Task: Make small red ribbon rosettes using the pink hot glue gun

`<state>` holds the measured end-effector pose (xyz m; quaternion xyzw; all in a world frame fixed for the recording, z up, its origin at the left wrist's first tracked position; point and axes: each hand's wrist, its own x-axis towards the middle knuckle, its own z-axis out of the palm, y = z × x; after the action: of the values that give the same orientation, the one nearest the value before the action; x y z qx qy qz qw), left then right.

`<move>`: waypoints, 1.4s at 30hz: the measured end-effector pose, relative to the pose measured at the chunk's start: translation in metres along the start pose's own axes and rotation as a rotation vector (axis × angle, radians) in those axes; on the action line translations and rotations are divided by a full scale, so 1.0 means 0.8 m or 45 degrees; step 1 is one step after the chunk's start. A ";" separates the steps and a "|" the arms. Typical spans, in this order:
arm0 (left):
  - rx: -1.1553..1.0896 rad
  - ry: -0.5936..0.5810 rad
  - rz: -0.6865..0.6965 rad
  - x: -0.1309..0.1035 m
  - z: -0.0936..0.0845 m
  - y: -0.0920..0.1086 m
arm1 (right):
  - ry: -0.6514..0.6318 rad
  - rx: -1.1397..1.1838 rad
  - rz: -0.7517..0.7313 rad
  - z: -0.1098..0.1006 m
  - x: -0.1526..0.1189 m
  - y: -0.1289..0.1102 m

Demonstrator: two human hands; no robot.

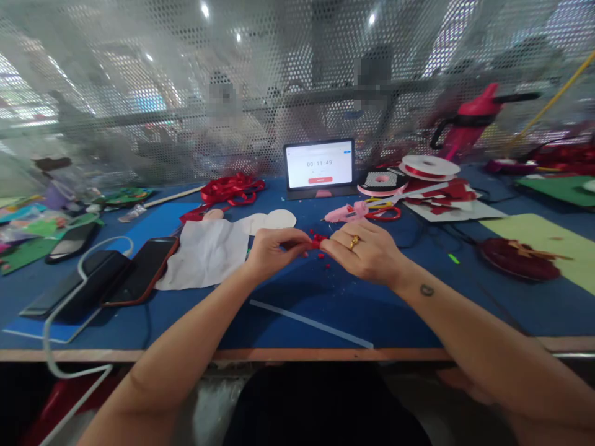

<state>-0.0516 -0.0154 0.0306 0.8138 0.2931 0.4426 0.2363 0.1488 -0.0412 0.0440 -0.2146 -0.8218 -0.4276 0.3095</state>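
Observation:
Between my two hands, over the middle of the blue table [400, 322], is a small red piece [317, 241]. My left hand [277, 251] pinches its left side with thumb and fingers. The fingers of my right hand [365, 251], one with a gold ring, are closed on its right side. Small red bits [328, 266] lie just below. Beyond my right hand are a pink glue gun [346, 212] and scissors [390, 212]. A white cloth [204, 254] and white round pieces [280, 218] lie beside my left hand.
A translucent stick [311, 324] lies near the front edge. Phones [142, 272] and a white cable [46, 334] are at left. Behind stand a tablet [320, 167], red ribbon [232, 188], ribbon spools [428, 167] and a pink bottle [473, 127]. A dark red pad [518, 260] lies right.

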 end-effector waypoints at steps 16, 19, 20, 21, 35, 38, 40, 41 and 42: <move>0.194 0.055 0.168 0.001 -0.003 0.004 | -0.007 0.403 0.393 0.003 -0.013 0.004; 0.242 0.118 0.216 0.001 -0.004 0.008 | 0.094 0.497 0.598 0.012 -0.016 0.006; 0.259 0.127 0.234 0.001 -0.004 0.010 | 0.093 0.533 0.647 0.014 -0.016 0.006; 0.273 0.127 0.247 0.001 -0.003 0.010 | 0.074 0.573 0.686 0.017 -0.016 0.005; 0.260 0.033 0.294 0.001 0.000 0.005 | -0.027 0.945 0.797 0.016 -0.008 -0.006; 0.261 0.027 0.285 0.001 0.000 0.004 | -0.032 0.898 0.792 0.017 -0.008 -0.006; 0.258 0.019 0.278 0.001 0.000 0.004 | -0.039 0.880 0.792 0.017 -0.008 -0.006; 0.255 0.022 0.272 0.001 0.001 0.005 | -0.038 0.876 0.792 0.017 -0.008 -0.007; 0.253 0.030 0.265 0.000 0.001 0.005 | -0.035 0.876 0.794 0.017 -0.007 -0.007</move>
<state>-0.0499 -0.0180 0.0328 0.8541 0.2521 0.4429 0.1040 0.1454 -0.0334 0.0310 -0.3420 -0.8162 -0.0139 0.4654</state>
